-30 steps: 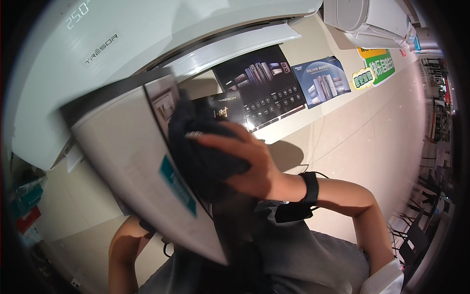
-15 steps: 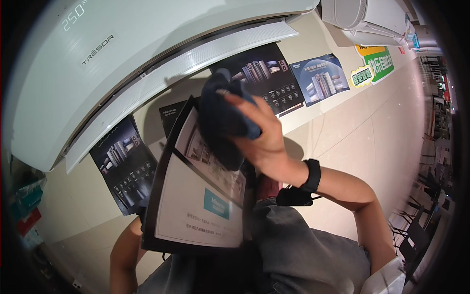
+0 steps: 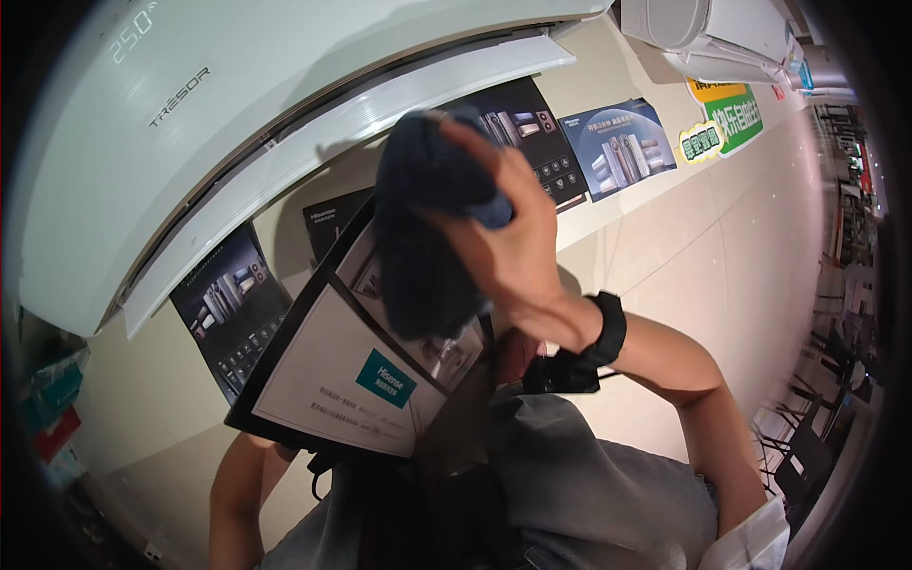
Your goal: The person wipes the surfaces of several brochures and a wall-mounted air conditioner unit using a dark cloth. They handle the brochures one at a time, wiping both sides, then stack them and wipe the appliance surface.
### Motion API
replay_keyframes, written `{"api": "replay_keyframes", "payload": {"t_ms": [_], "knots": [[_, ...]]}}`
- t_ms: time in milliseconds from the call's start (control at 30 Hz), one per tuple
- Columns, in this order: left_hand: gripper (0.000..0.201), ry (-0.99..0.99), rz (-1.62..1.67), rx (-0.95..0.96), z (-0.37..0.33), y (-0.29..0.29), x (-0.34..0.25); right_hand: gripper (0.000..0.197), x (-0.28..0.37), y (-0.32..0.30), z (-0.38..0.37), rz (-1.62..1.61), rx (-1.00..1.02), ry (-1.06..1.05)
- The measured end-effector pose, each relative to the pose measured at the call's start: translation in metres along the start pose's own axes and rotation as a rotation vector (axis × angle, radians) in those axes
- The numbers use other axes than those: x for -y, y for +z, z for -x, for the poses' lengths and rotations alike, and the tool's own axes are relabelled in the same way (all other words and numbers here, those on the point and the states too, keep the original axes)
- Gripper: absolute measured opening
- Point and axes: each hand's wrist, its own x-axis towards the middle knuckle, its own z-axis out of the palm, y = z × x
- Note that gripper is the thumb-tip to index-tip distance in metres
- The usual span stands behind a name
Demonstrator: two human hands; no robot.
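My right hand (image 3: pixel 518 242) grips a bunched dark blue cloth (image 3: pixel 413 218), thumb and fingers bent round its right side. The cloth hangs over the upper part of a black-framed sign (image 3: pixel 328 370) with a white printed face; whether it touches that face, I cannot tell. The sign is held tilted above my lap. My left hand (image 3: pixel 266 453) is at the sign's lower left corner, its fingers mostly hidden behind the frame. A black band (image 3: pixel 608 332) with a dark box on it circles my right wrist.
A large white air conditioner (image 3: pixel 190 123) juts out on the upper left, and a second white unit (image 3: pixel 708 38) is at the upper right. Dark posters (image 3: pixel 223 309) and a blue poster (image 3: pixel 619 152) are on the pale surface beyond. Black chairs (image 3: pixel 803 465) stand far right.
The sign has turned, its lower left corner swinging left and up, so more of its face shows flat. My right hand and the cloth have shifted slightly up and left.
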Motion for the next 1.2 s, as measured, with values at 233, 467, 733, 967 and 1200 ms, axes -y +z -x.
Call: {"api": "replay_keyframes", "payload": {"t_ms": [233,467,733,967,1200], "knots": [[0.049,-0.058,0.12,0.142,-0.016,-0.005,-0.007,0.069,0.04,0.009,0.026,-0.025,0.336,-0.067],[0.049,-0.126,0.272,0.459,-0.047,-0.01,-0.009,0.075,0.041,0.016,0.08,-0.107,0.904,-0.28],[0.051,-0.218,0.314,0.176,-0.021,-0.007,0.005,0.074,0.033,0.01,0.05,0.037,0.641,-0.18],[0.054,-0.197,0.387,-0.071,0.019,0.007,0.015,0.062,0.011,0.014,0.015,0.068,0.178,-0.104],[0.056,-0.049,0.245,-0.235,0.03,0.01,0.0,0.073,0.023,0.013,0.062,0.034,0.631,-0.188]]}}
